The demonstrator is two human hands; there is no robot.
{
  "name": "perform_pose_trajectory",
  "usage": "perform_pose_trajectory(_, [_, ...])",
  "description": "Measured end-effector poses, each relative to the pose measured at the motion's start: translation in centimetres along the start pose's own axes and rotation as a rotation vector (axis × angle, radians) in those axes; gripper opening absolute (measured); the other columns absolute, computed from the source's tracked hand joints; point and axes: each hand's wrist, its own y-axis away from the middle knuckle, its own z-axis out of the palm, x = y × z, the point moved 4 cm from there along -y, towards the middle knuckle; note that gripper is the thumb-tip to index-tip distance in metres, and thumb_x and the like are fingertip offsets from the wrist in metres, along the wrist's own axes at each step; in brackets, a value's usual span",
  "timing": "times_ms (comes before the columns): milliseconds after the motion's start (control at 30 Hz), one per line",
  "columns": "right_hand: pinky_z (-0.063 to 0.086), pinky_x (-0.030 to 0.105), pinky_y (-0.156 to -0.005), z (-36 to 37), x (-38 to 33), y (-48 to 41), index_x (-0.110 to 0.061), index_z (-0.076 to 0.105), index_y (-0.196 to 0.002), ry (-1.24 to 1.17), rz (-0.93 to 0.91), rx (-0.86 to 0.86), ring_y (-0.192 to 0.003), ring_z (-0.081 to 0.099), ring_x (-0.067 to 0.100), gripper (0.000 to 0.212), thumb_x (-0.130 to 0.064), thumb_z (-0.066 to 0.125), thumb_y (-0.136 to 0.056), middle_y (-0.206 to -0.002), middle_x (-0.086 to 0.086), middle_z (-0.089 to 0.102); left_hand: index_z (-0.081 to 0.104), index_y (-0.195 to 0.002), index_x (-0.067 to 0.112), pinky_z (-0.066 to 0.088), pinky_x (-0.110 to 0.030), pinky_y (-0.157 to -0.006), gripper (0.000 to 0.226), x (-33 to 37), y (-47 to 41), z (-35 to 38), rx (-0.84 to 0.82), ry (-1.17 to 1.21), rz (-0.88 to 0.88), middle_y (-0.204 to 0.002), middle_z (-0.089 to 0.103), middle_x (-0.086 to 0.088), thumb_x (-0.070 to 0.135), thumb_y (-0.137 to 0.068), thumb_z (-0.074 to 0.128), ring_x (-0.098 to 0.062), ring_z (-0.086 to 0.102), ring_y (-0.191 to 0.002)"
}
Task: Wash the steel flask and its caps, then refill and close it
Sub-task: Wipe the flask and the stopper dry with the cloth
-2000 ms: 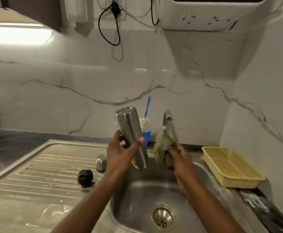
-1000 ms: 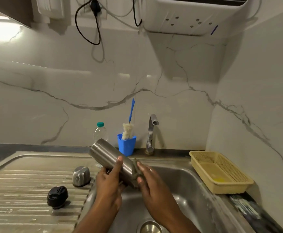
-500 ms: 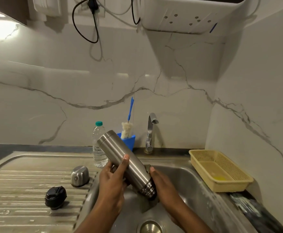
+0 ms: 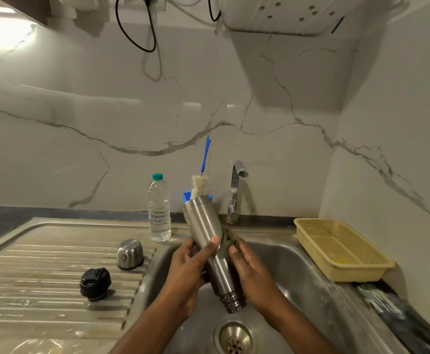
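Since half a second back the flask (image 4: 206,233) swings steeper over the sink (image 4: 298,272), base up, threaded mouth low. We log brushed steel, uncapped. Left grip (image 4: 185,272) clamps its mid-body; right grip (image 4: 252,274) pinches a scrub pad (image 4: 228,242) against its right flank, higher now. Steel cap (image 4: 130,254), black cap (image 4: 95,283): drainboard (image 4: 42,264), left.

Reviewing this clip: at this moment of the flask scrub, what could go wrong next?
1. Only the left hand grips the flask, tilted mouth-down over the sink. With the right hand rubbing the scrubber against it, the flask might slip and drop.
2. The flask's raised base appears close to the water bottle in this view. A wide swing could perhaps knock the bottle over.
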Motion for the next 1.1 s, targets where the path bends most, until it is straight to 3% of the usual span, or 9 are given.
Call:
perform_pose_trajectory(167, [0.056,0.027,-0.083,-1.3,0.5,-0.2,-0.029,0.069,-0.117,0.038,0.122,0.046,-0.100,0.074,0.011,0.031,-0.041,0.041,-0.110,-0.107,-0.004,0.078,0.064,-0.128,0.022,0.064,-0.039,-0.081,0.045,0.4,0.5,0.3,-0.043,-0.144,0.063,-0.108,0.080,-0.004,0.030,-0.086,0.077,-0.024,0.078,-0.099])
perform_pose_trajectory(267, [0.054,0.012,-0.070,-1.5,-0.4,-0.2,-0.040,0.062,-0.123,-0.060,0.023,0.100,-0.094,0.070,-0.007,0.024,-0.033,0.043,-0.111,-0.107,-0.017,0.073,0.062,-0.133,0.023,0.064,-0.043,-0.090,0.046,0.4,0.9,0.9,-0.133,-0.312,0.122,-0.111,0.079,-0.003,0.028,-0.090,0.077,-0.023,0.077,-0.104])
perform_pose_trajectory(333, [0.054,0.012,-0.079,-2.0,-0.9,-0.4,-0.051,0.052,-0.131,-0.109,-0.048,0.183,-0.101,0.064,-0.016,0.029,-0.032,0.043,-0.111,-0.120,-0.027,0.065,0.062,-0.133,0.026,0.062,-0.045,-0.095,0.043,-0.1,1.3,1.6,-0.200,-0.394,0.136,-0.115,0.078,-0.002,0.026,-0.092,0.077,-0.021,0.076,-0.107])
perform_pose_trajectory(433, [0.048,0.039,-0.111,-2.8,-1.3,-0.4,-0.058,0.042,-0.146,-0.097,-0.126,0.258,-0.135,0.053,0.001,0.039,-0.045,0.043,-0.109,-0.147,-0.021,0.053,0.060,-0.135,0.030,0.061,-0.045,-0.098,0.045,-0.7,1.6,2.4,-0.272,-0.475,0.136,-0.119,0.076,0.002,0.029,-0.094,0.078,-0.019,0.074,-0.111])
perform_pose_trajectory(500, [0.046,0.045,-0.115,-3.3,-1.5,-0.4,-0.058,0.041,-0.147,-0.051,-0.170,0.267,-0.138,0.050,0.003,0.043,-0.053,0.044,-0.104,-0.151,-0.021,0.050,0.058,-0.138,0.035,0.061,-0.043,-0.097,0.050,-0.7,1.5,2.5,-0.290,-0.548,0.164,-0.121,0.075,0.007,0.032,-0.093,0.079,-0.014,0.073,-0.112])
perform_pose_trajectory(733, [0.057,0.036,-0.097,-5.1,-3.8,0.1,-0.036,0.063,-0.129,0.259,-0.331,0.193,-0.115,0.063,0.007,0.032,-0.033,0.049,-0.100,-0.122,-0.015,0.066,0.041,-0.148,0.050,0.056,-0.016,-0.091,0.076,-0.4,1.1,1.4,-0.236,-0.873,0.328,-0.123,0.067,0.021,0.046,-0.085,0.083,0.005,0.065,-0.110])
perform_pose_trajectory(867, [0.050,0.015,-0.096,-5.5,-4.8,0.6,-0.033,0.059,-0.142,0.428,-0.429,0.135,-0.123,0.058,0.000,0.038,-0.023,0.053,-0.105,-0.135,-0.016,0.062,0.031,-0.158,0.045,0.060,-0.024,-0.091,0.089,-0.2,0.8,1.3,-0.209,-0.979,0.365,-0.129,0.065,0.018,0.052,-0.085,0.080,0.000,0.068,-0.105])
perform_pose_trajectory(967, [0.044,0.006,-0.097,-5.6,-4.7,0.3,-0.035,0.057,-0.144,0.429,-0.381,0.131,-0.125,0.055,-0.008,0.039,-0.031,0.048,-0.107,-0.139,-0.020,0.060,0.028,-0.157,0.048,0.055,-0.013,-0.082,0.088,0.1,1.1,1.5,-0.200,-1.051,0.400,-0.125,0.062,0.019,0.052,-0.086,0.079,0.004,0.066,-0.098])
perform_pose_trajectory(1100, [0.056,0.023,-0.085,-5.6,-4.4,0.0,-0.035,0.063,-0.118,0.720,-0.275,0.283,-0.091,0.063,-0.006,0.034,-0.049,0.033,-0.109,-0.102,-0.016,0.068,0.027,-0.158,0.046,0.047,-0.005,-0.078,0.085,-0.6,1.3,1.9,-0.191,-1.167,0.424,-0.133,0.063,0.016,0.057,-0.088,0.074,0.010,0.060,-0.091])
